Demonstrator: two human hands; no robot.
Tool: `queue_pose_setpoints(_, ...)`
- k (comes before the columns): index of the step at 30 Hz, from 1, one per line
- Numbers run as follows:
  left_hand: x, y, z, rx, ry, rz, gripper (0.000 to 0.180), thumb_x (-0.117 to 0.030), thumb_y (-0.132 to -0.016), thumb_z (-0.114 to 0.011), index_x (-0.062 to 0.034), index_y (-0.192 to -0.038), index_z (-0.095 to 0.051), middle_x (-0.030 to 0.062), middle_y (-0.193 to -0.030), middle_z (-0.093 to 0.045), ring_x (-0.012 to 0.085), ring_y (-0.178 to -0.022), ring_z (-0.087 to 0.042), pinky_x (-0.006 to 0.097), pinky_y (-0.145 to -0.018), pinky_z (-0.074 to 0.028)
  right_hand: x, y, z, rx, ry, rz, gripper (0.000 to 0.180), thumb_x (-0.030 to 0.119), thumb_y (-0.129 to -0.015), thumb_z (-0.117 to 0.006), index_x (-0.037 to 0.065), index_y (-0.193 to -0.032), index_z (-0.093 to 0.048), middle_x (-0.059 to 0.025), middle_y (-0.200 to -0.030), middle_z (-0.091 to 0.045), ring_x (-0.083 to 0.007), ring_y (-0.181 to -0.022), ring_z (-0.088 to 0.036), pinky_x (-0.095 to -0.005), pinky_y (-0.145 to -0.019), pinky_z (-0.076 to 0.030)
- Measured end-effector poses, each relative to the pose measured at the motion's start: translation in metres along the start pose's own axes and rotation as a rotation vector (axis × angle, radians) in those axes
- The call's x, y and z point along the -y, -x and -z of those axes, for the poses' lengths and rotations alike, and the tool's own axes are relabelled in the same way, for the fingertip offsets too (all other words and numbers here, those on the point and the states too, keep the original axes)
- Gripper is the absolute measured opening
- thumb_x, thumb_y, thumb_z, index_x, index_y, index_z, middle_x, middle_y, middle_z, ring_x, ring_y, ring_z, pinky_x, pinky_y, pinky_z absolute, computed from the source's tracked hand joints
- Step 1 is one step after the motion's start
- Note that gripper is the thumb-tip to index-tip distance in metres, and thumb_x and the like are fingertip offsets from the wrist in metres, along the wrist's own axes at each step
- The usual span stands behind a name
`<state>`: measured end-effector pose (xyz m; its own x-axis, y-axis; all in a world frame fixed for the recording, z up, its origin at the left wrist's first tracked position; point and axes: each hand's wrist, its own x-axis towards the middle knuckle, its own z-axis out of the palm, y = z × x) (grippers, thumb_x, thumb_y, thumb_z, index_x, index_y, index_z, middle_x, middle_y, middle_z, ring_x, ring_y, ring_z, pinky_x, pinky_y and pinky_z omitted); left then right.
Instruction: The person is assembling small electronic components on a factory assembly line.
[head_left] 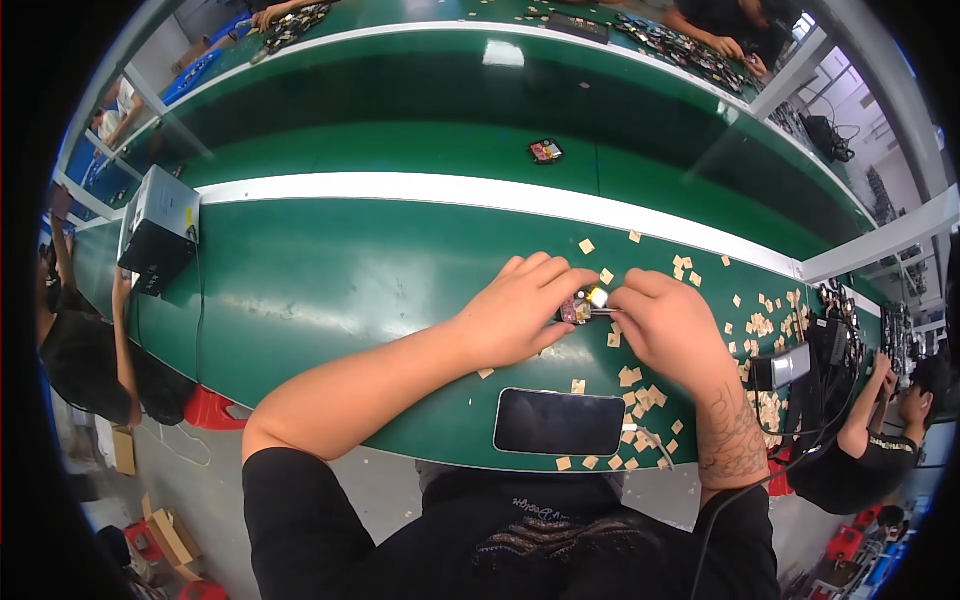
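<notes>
Between the thumb and fingers of my left hand (512, 312) is a small circuit board assembly (572, 311) with reddish, yellow and white parts. My right hand (662, 325) is closed in a pinch at the board's right side. A thin metal tool (603, 312) shows from its fingertips and reaches to the board; most of it is hidden in the hand. Below the hands, a phone with a dark screen (558, 422) lies flat near the table's front edge. Small tan square pieces (645, 398) are scattered around my right hand and forearm.
A white cable (652, 440) runs by the phone's right end. On the green table (330, 260) stands a grey box-shaped device (162, 225) at far left. Dark devices and cables (830, 340) crowd the right. Another board (546, 151) lies beyond the white ledge. Other people work around.
</notes>
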<state>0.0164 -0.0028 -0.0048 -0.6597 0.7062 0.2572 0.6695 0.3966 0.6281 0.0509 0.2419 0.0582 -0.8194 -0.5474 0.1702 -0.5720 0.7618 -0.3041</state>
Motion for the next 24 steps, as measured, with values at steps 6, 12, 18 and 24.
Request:
queue_pose_setpoints(6,0.0,0.001,-0.002,-0.035,0.062,0.005,0.059,-0.008,-0.087,-0.083,-0.0094,-0.14,-0.058,0.0114,-0.124,-0.064,0.0344,-0.118,-0.061,0.047,-0.105,-0.046,-0.008,-0.001,-0.012,0.012,-0.058,-0.021,0.012,0.003,-0.089,-0.075,0.003,-0.098,-0.067,-0.0107,-0.092,-0.062,-0.0309,-0.083,-0.067,-0.0419,-0.07,-0.054)
queue_pose_setpoints(12,0.003,0.001,-0.003,-0.064,0.105,-0.002,0.06,-0.006,-0.085,-0.085,-0.0052,-0.139,-0.058,0.0141,-0.129,-0.066,0.0372,-0.116,-0.062,0.047,-0.105,-0.05,-0.046,-0.003,-0.014,0.083,-0.622,-0.112,0.013,0.0,-0.091,-0.076,0.003,-0.1,-0.066,-0.0095,-0.094,-0.06,-0.0225,-0.078,-0.062,-0.0364,-0.07,-0.052)
queue_pose_setpoints(18,0.006,0.002,-0.002,-0.107,0.128,-0.006,0.059,-0.005,-0.083,-0.087,-0.0032,-0.135,-0.059,0.0153,-0.123,-0.066,0.037,-0.115,-0.063,0.046,-0.101,-0.053,-0.028,-0.008,-0.021,0.062,-0.412,0.069,0.03,0.007,-0.088,-0.083,0.007,-0.118,-0.076,-0.0092,-0.109,-0.069,-0.0255,-0.092,-0.073,-0.0367,-0.076,-0.059)
queue_pose_setpoints(24,0.009,0.001,0.001,-0.125,0.112,-0.033,0.053,-0.005,-0.082,-0.088,-0.0053,-0.129,-0.064,0.0123,-0.116,-0.065,0.0349,-0.11,-0.063,0.045,-0.093,-0.056,-0.033,-0.015,-0.034,-0.044,-0.561,-0.031,0.02,-0.002,-0.093,-0.077,0.0,-0.114,-0.076,-0.0106,-0.095,-0.074,-0.0184,-0.081,-0.071,-0.0305,-0.071,-0.056)
